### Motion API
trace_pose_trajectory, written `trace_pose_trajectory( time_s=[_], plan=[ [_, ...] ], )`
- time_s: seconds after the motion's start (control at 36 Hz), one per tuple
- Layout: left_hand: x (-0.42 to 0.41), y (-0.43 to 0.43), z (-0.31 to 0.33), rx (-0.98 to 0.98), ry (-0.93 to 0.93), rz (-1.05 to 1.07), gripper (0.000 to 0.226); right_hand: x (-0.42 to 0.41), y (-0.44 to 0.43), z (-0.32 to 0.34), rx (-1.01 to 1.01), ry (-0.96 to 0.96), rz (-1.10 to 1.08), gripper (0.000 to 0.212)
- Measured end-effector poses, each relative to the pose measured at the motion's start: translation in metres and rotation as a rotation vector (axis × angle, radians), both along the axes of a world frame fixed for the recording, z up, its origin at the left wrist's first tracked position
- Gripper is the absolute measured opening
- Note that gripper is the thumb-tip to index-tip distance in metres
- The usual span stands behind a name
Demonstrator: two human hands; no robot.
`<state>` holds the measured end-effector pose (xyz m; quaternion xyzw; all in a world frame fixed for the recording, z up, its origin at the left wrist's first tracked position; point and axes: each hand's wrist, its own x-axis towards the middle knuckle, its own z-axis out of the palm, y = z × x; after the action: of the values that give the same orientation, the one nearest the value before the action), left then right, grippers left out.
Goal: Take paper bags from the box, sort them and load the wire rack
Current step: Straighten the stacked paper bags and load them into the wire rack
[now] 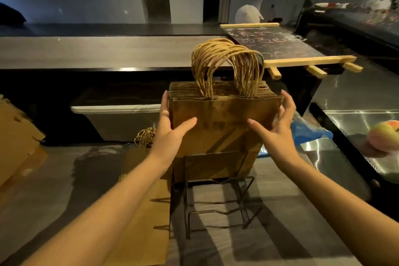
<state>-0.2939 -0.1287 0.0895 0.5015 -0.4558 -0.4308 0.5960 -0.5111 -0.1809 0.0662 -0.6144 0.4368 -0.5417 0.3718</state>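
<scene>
A thick stack of brown paper bags with twisted paper handles stands upright in the far slot of a black wire rack on the counter. My left hand presses the stack's left side with straight fingers, thumb across the front bag. My right hand presses the right side the same way. The rack's near slots hold nothing. More brown paper bags lie flat on the counter left of the rack, their handles pointing away.
A cardboard box flap sits at the left edge. A white bin stands behind the counter. A framed chalkboard lies at the back right, a blue plastic bag beside the stack, a peach-coloured object at the right edge.
</scene>
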Motion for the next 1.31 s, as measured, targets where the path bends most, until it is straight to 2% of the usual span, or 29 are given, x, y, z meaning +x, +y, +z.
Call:
trace_pose_trajectory(
  time_s=[0.08, 0.14, 0.25, 0.39, 0.56, 0.72, 0.86, 1.06, 1.31],
  plan=[
    [0.007, -0.009, 0.003, 0.021, -0.027, -0.053, 0.097, -0.005, -0.013, 0.004, 0.082, -0.009, 0.071, 0.095],
    [0.009, -0.015, 0.005, 0.065, -0.032, -0.063, 0.098, -0.006, -0.021, 0.004, 0.183, -0.015, 0.158, 0.100],
    [0.009, -0.018, 0.000, 0.142, 0.018, -0.085, 0.099, 0.001, -0.024, 0.002, 0.296, -0.065, 0.212, 0.094],
    [0.011, -0.014, -0.009, 0.162, -0.001, -0.071, 0.106, 0.008, -0.018, 0.002, 0.300, -0.132, 0.178, 0.098],
    [0.014, -0.014, -0.004, 0.124, -0.011, -0.113, 0.078, 0.009, -0.017, 0.013, 0.259, -0.149, 0.148, 0.093],
    [0.023, -0.017, -0.012, 0.139, 0.017, -0.154, 0.094, 0.013, -0.013, 0.015, 0.192, -0.040, 0.060, 0.101],
    [0.018, -0.015, -0.039, 0.209, 0.005, -0.179, 0.107, 0.016, -0.005, -0.005, 0.265, -0.132, 0.013, 0.104],
    [0.014, -0.018, -0.040, 0.227, -0.005, -0.223, 0.082, 0.015, -0.001, 0.004, 0.306, -0.168, 0.000, 0.102],
    [0.022, -0.015, -0.044, 0.170, -0.016, -0.192, 0.090, 0.014, 0.002, -0.003, 0.329, -0.026, 0.018, 0.104]
  ],
)
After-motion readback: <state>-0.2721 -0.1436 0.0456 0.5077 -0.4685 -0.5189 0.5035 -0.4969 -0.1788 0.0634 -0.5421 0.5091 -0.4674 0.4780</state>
